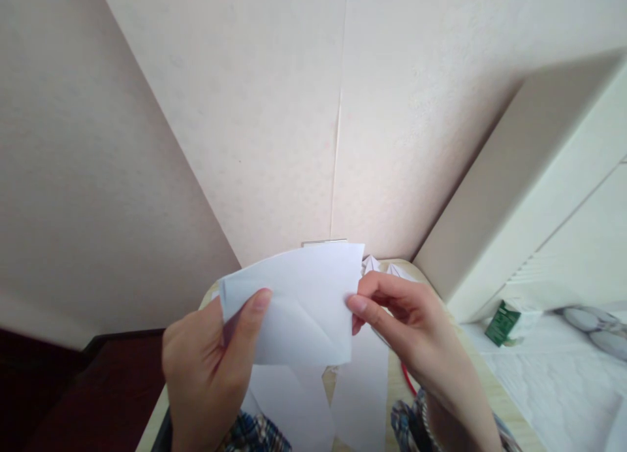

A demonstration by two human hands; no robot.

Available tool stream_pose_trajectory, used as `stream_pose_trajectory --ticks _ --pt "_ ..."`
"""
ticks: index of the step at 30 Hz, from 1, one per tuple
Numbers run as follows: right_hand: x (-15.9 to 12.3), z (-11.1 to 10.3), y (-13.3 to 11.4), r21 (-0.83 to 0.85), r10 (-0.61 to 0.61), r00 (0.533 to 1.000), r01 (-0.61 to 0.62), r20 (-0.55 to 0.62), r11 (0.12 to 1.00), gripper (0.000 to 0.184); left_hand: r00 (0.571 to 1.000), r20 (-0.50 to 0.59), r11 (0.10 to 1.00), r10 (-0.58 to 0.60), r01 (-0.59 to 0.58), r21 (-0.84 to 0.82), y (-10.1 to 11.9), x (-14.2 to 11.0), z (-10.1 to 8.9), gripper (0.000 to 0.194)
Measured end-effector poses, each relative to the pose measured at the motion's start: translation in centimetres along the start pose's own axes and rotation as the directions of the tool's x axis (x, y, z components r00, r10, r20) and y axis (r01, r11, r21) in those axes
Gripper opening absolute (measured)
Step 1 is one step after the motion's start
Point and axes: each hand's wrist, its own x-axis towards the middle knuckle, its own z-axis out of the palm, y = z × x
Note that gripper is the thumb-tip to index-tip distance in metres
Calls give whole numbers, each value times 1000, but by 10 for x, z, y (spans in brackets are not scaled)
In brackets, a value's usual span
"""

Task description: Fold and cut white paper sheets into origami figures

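A white sheet of paper (304,308) is held up above the table, slightly curved, with faint crease lines across it. My left hand (215,354) grips its left side, thumb on the near face and the other fingers behind. At the right edge, my right hand (401,321) pinches the paper between thumb and fingers. Below lie more white sheets (362,393), partly covered by the held paper and my hands. Folded white paper pieces (372,264) stand at the table's back, just beyond my right hand.
The light wooden table (490,380) meets a pale wall (284,145). A thin red object (407,377) lies beside my right wrist. To the right are a white cabinet (533,164), a green and white box (503,322) and a white quilted surface (529,367).
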Motion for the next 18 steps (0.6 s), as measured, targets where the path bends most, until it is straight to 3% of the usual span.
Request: stream_pose_trajectory --ticks 7,13,18 --pt "-2 5 1 -83 -62 998 60 -25 995 39 1000 -2 999 31 -31 37 -3 1 1 29" --pt "-1 5 -1 -27 -25 1000 25 9 999 24 998 -50 999 -39 40 7 -3 -2 0 26" --pt "-2 6 0 -77 -27 999 31 43 997 27 998 -32 998 -62 61 -31 -5 0 -1 30"
